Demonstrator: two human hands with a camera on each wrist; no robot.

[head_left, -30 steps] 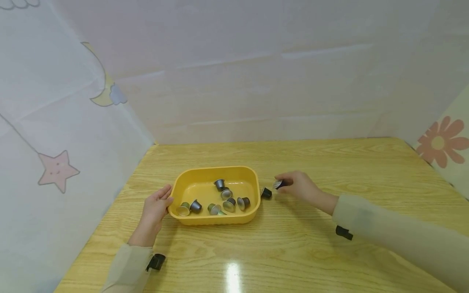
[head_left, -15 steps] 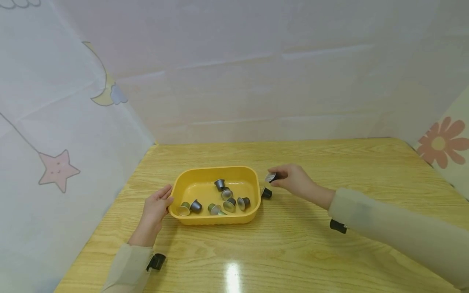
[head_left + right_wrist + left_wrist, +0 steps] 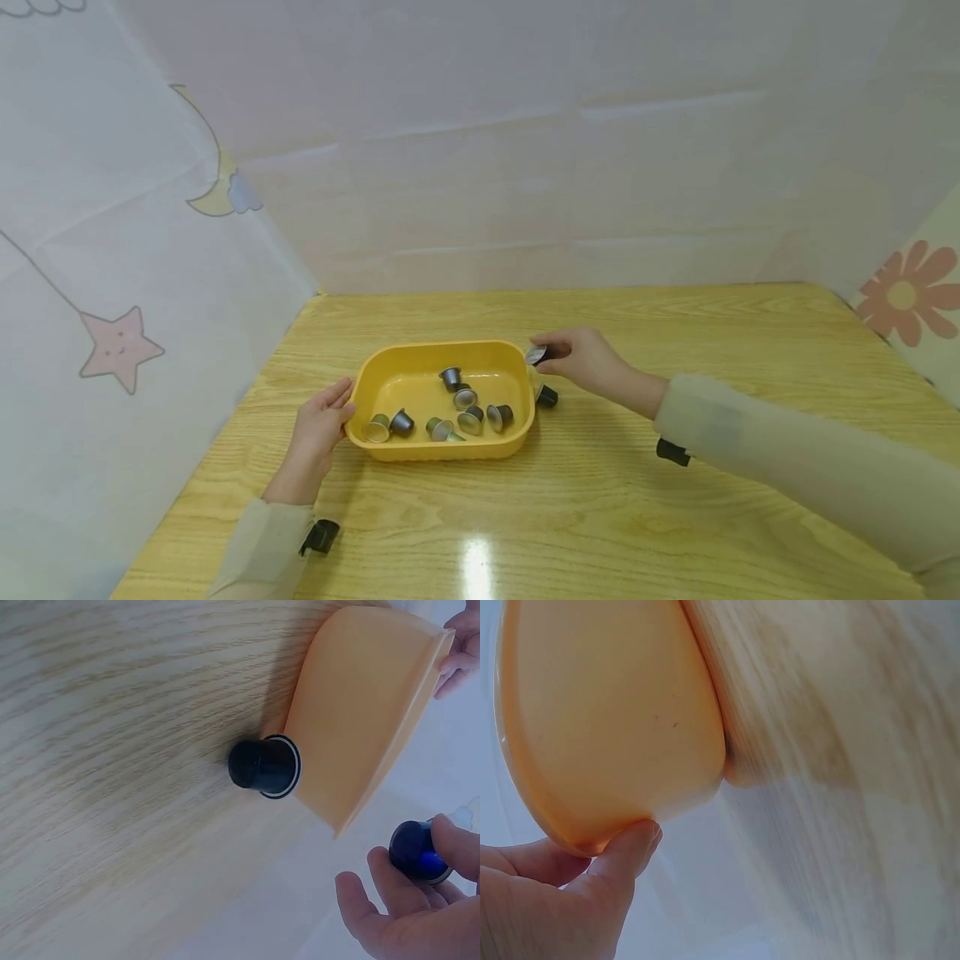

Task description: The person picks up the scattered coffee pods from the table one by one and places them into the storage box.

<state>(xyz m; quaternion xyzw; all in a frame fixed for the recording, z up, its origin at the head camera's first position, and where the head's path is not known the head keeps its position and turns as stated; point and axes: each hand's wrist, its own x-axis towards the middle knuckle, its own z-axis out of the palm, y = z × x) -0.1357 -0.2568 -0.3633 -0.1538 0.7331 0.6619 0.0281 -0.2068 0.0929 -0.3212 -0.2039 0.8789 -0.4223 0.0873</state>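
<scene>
A yellow plastic tray point(image 3: 442, 451) with raised walls sits on the table, several coffee capsules lying in it, among them a grey-blue one point(image 3: 402, 423) and a green one point(image 3: 438, 428). My left hand point(image 3: 315, 429) pinches the tray's left end, the thumb against the outer wall in the left wrist view. My right hand point(image 3: 592, 364) holds a dark blue coffee capsule point(image 3: 415, 851) between thumb and fingers, by the tray's right rim. Below that hand a black capsule point(image 3: 262, 765) lies on its side on the table, close against the tray's right wall.
The wood-grain table point(image 3: 600, 517) extends on all sides of the tray. Behind it stands a pale wall sheet point(image 3: 525, 183), and a printed sheet with a star point(image 3: 120, 346) runs along the left. A flower print point(image 3: 903, 293) shows at right.
My right hand has moved left and slightly away from me with the blue capsule, from beyond the black capsule to the tray's right rim. Left hand and tray have stayed put.
</scene>
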